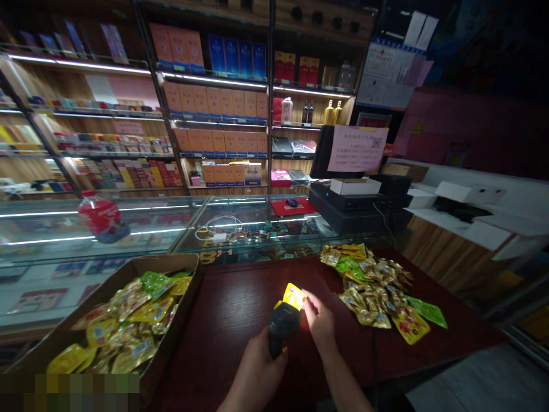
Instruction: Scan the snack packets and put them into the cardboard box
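Note:
My left hand (259, 363) is wrapped round the handle of a black barcode scanner (283, 321). Light falls from the scanner onto a small yellow snack packet (294, 296) just beyond its head. The packet's right edge is pinched by my right hand (319, 320). On the left, a cardboard box (195, 272) holds a heap of gold, yellow and green packets (132, 309). To the right of my hands, a loose pile of similar packets (373, 280) lies on the dark red table (231, 297). The scanner's head hides the packet's lower part.
A glass display counter (184, 226) runs behind the table, with a red bottle-shaped package (103, 217) on it. A monitor with a paper notice (355, 149) stands above a black cash drawer (355, 209) at the back right. Shelves of boxed goods (214, 103) line the wall.

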Available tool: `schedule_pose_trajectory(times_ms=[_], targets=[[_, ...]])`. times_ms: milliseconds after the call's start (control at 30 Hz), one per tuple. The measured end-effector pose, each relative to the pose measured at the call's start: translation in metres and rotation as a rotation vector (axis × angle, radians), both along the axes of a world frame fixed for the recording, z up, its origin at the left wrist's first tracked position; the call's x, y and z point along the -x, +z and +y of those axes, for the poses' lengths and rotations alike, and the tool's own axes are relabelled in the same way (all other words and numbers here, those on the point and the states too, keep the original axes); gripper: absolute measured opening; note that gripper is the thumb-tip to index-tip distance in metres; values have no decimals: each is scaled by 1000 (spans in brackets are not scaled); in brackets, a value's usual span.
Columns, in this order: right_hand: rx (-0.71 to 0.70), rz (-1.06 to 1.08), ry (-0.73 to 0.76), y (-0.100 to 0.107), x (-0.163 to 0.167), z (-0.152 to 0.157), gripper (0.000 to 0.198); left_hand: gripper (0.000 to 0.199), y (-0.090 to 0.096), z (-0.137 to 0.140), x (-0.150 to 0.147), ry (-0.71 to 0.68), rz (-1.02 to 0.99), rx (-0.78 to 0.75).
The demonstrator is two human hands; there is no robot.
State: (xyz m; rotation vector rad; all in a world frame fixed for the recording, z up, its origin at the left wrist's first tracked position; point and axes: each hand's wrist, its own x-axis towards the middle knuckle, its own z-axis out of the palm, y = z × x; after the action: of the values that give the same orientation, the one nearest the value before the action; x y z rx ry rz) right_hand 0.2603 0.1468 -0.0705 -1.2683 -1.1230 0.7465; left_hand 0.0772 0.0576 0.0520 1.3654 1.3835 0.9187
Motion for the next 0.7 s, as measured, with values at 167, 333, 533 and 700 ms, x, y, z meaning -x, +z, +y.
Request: schedule_pose_trajectory(times_ms=[167, 333, 533, 700], targets=[[-49, -32, -24, -2, -1, 1, 44, 18, -4, -8, 7, -23, 28, -23], [-21, 43, -44, 2, 4, 2, 43, 17, -9, -12, 11, 8, 40, -43], [35, 189, -17, -6, 1, 4, 52, 18, -32, -9, 13, 73, -69, 68], [159, 293, -28, 5, 5, 9, 60, 26, -77, -22, 36, 302, -226, 151]])
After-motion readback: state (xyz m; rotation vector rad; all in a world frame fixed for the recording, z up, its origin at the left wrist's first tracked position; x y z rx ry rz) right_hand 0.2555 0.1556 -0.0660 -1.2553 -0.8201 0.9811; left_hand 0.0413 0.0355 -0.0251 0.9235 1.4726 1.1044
